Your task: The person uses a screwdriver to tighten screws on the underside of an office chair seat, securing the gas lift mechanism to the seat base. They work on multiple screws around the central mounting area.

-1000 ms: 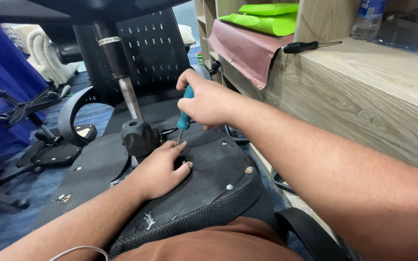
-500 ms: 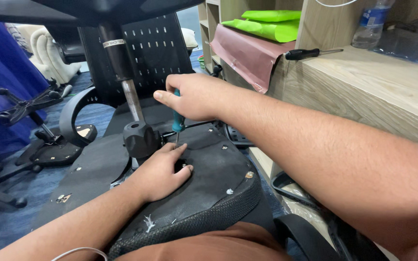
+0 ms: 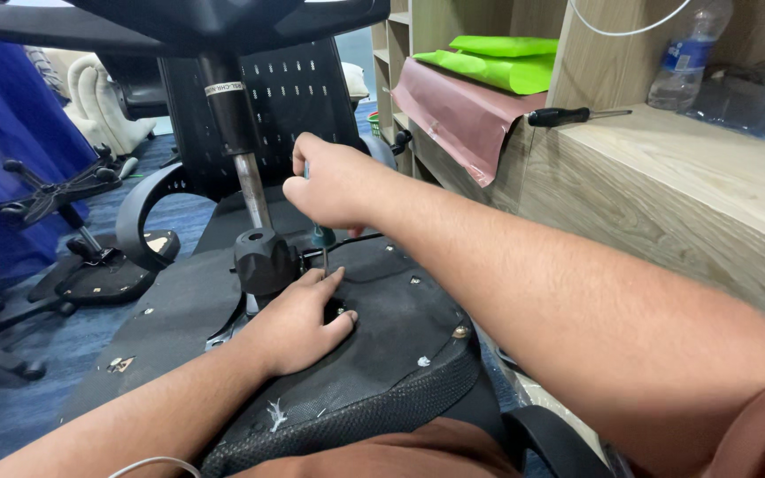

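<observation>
Here the right hand (image 3: 334,184) is closed around a teal-handled screwdriver (image 3: 321,237), tip down near the middle of the upturned chair seat (image 3: 400,336). The left hand (image 3: 298,323) lies flat and open, holding nothing, just beside the tip.

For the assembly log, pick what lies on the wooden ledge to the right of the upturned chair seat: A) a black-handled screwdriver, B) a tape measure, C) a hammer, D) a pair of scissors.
A: a black-handled screwdriver lies flat on the wooden ledge, shaft pointing toward a clear plastic bottle; it is apart from both hands, the right hand gripping a separate teal-handled screwdriver over the seat underside.
</observation>
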